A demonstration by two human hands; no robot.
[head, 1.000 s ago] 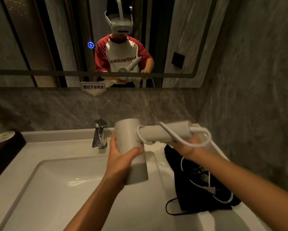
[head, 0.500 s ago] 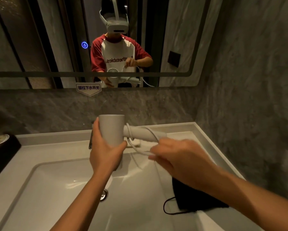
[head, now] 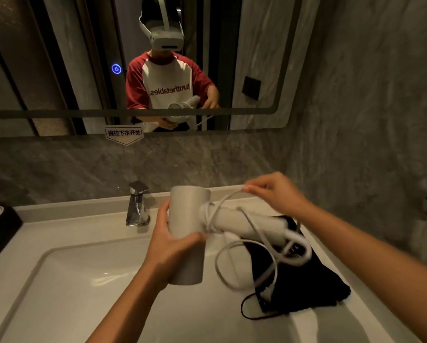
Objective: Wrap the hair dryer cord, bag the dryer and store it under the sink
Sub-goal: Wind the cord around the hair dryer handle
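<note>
Over the basin: both hands work in the air above the white sink (head: 66,288), in front of the mirror (head: 257,70).
Left hand: the left hand (head: 169,246) is clenched around the barrel of the white hair dryer (head: 190,233), thumb on the near side, fingers wrapped behind.
Hair dryer: held clear of the counter, barrel roughly upright, handle pointing out toward the right hand's side.
Right hand: the right hand (head: 278,194) is raised above and beyond the handle, fingertips pinching the white cord (head: 226,201).
Cord: a few turns lie around the handle where it meets the barrel; from the pinch it drops across the handle, swings in a loose loop below, and ends in the plug (head: 266,292), which hangs over the bag.
Bag: the black drawstring bag (head: 306,278) lies flat on the counter under the right forearm, its thin string curling off the near edge.
Faucet: the chrome faucet (head: 138,206) stands beyond the left hand.
</note>
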